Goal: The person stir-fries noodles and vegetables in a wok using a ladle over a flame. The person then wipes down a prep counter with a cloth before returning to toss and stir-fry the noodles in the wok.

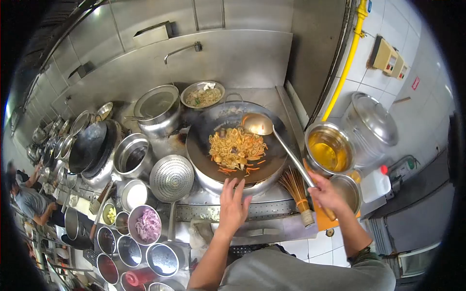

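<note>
A large wok (199,140) on the stove holds fried noodles (237,147) with strips of carrot. My right hand (326,194) is closed around the handle of a long steel ladle (258,124), whose bowl rests over the far right part of the noodles. At the near rim of the wok, my left hand (234,206) is raised with its fingers apart and nothing in it. Left of the wok lies a perforated strainer (171,178), its handle pointing toward me. Below the ladle's handle stands a bamboo wok brush (298,196).
Right of the wok stands a pot of yellow oil (326,150), with a white jug (376,184) beyond. A bowl of fried rice (203,95) sits behind. Sliced onions (147,226) fill one of several containers at left. Another person (31,199) works at far left.
</note>
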A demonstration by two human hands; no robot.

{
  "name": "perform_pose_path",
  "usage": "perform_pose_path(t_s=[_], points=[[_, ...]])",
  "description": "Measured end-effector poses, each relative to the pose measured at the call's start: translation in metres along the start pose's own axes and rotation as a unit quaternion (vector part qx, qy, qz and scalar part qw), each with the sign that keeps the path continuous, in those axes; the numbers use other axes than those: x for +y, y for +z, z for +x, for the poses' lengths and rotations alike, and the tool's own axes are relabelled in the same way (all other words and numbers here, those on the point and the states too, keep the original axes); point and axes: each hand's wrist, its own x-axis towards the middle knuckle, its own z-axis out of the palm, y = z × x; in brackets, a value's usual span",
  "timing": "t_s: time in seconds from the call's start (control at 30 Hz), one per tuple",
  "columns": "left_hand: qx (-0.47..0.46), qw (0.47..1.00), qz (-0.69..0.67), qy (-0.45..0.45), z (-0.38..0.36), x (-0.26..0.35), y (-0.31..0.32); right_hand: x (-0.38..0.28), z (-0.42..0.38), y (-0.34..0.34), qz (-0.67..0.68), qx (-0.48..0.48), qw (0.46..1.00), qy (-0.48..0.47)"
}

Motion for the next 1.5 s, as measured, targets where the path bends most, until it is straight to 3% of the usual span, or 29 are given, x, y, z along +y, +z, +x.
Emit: perform_pose_path(t_s=[0.07,0.13,0.23,0.3,0.33,0.37,0.4,0.43,0.47,0.5,0.57,0.6,0.67,0.7,0.77,0.8,0.83,0.9,0.93,1.07,1.13,1.3,1.37,1.4,1.43,1.5], points=[[-0.033,0.998,-0.027,-0.043,-0.03,0.018,-0.024,0.001,0.011,0.012,0.048,-0.005,0.998,0.043],[-0.133,0.98,-0.118,-0.093,-0.075,0.015,-0.042,0.019,0.029,0.016,0.042,-0.008,0.998,0.038],[-0.258,0.921,-0.16,-0.245,-0.142,0.005,-0.053,0.033,0.051,0.032,-0.051,0.039,0.998,-0.01],[-0.296,0.893,-0.153,-0.302,-0.181,-0.007,-0.044,0.057,0.064,0.044,-0.261,0.112,0.932,-0.224],[-0.307,0.889,-0.145,-0.308,-0.2,-0.011,-0.039,0.035,0.053,0.049,-0.261,0.106,0.935,-0.215],[-0.317,0.886,-0.136,-0.311,-0.209,-0.013,-0.035,-0.009,0.037,0.054,-0.16,0.003,0.986,-0.056],[-0.318,0.884,-0.137,-0.314,-0.211,-0.012,-0.03,-0.036,0.028,0.054,-0.052,-0.097,0.989,0.104],[-0.33,0.86,-0.135,-0.365,-0.213,-0.009,-0.026,-0.032,0.023,0.047,0.065,-0.138,0.982,0.113],[-0.338,0.834,-0.134,-0.414,-0.214,-0.011,-0.02,-0.028,0.018,0.039,0.063,-0.14,0.982,0.114],[-0.334,0.834,-0.135,-0.417,-0.223,-0.02,-0.008,-0.025,0.015,0.032,0.048,-0.127,0.987,0.085],[-0.337,0.767,-0.204,-0.506,-0.267,-0.051,0.031,-0.022,0.019,0.029,-0.007,-0.067,0.997,0.027],[-0.34,0.765,-0.204,-0.507,-0.295,-0.068,0.054,-0.016,0.025,0.03,-0.006,-0.067,0.997,0.03],[-0.31,0.639,-0.305,-0.635,-0.322,-0.103,0.11,-0.005,0.056,0.029,-0.114,0.03,0.988,-0.104],[-0.312,0.638,-0.309,-0.632,-0.327,-0.114,0.129,-0.007,0.069,0.032,-0.131,0.039,0.989,-0.065],[-0.088,0.459,-0.534,-0.705,-0.324,-0.117,0.16,-0.004,0.087,0.043,-0.178,0.049,0.98,-0.077],[-0.051,0.419,-0.577,-0.699,-0.325,-0.118,0.172,-0.007,0.092,0.05,-0.219,0.056,0.97,-0.088],[-0.038,0.405,-0.598,-0.691,-0.321,-0.12,0.185,-0.028,0.086,0.057,-0.131,-0.002,0.991,0.015],[-0.02,0.392,-0.626,-0.674,-0.31,-0.126,0.208,-0.024,0.075,0.061,-0.02,-0.074,0.996,0.05],[-0.016,0.395,-0.629,-0.669,-0.308,-0.128,0.216,-0.022,0.066,0.058,0.027,-0.113,0.992,0.049],[-0.016,0.426,-0.622,-0.657,-0.303,-0.133,0.23,-0.032,0.033,0.035,-0.016,-0.126,0.991,0.031],[-0.023,0.443,-0.613,-0.654,-0.305,-0.134,0.23,-0.033,0.032,0.03,-0.052,-0.05,0.997,0.019],[-0.049,0.522,-0.573,-0.63,-0.306,-0.136,0.228,-0.039,0.068,0.024,-0.052,0.006,0.999,0.01],[-0.08,0.592,-0.524,-0.608,-0.31,-0.135,0.225,-0.024,0.085,0.026,-0.078,0.025,0.997,-0.015],[-0.109,0.651,-0.477,-0.581,-0.314,-0.133,0.222,-0.018,0.09,0.027,-0.106,0.045,0.993,-0.037],[-0.145,0.727,-0.413,-0.529,-0.32,-0.131,0.217,-0.031,0.085,0.032,-0.145,0.044,0.989,0.003],[-0.203,0.872,-0.259,-0.363,-0.34,-0.121,0.199,-0.014,0.09,0.038,-0.155,0.032,0.987,-0.022]])
